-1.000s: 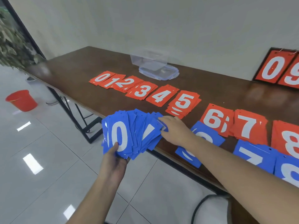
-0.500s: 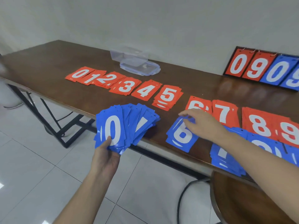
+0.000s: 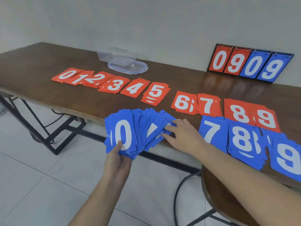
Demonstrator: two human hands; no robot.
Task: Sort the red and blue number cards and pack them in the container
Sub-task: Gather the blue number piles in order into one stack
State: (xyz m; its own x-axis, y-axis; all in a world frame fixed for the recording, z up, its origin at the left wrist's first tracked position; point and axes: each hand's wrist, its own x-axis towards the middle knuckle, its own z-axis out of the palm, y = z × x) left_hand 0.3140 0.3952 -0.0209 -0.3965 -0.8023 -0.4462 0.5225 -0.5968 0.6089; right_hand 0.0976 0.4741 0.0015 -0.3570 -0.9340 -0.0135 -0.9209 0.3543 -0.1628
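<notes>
Left hand: the left hand (image 3: 117, 158) grips a fan of blue plastic number cards (image 3: 138, 129) from below, thumb pressed on the front card, a white 0. The fan hangs off the near edge of the counter.
Right hand: the right hand (image 3: 182, 136) pinches the rightmost card of the fan between thumb and fingertips. Half a second ago it lay flat over a blue 6 on the counter; now it is back at the fan.
What changed: no blue 6 shows on the counter now, and the hand may hide that spot. Whether the card it now pinches is that 6 or a fresh one cannot be told.
Blue piles: blue 7 pile (image 3: 211, 131), blue 8 pile (image 3: 244, 142) and blue 9 pile (image 3: 286, 159) lie along the near right edge of the long dark wooden counter (image 3: 32, 62).
Red row: red number card piles, 0 to 9 (image 3: 135, 88), run in order behind them.
Container: the clear plastic container (image 3: 117, 54) stands near the wall with its lid (image 3: 127, 66) lying in front; no cards show in it.
Task meaning: red looks sorted, blue is partly dealt, packing is not begun.
Beyond: a flip scoreboard reading 0909 (image 3: 249, 62) leans against the wall.
</notes>
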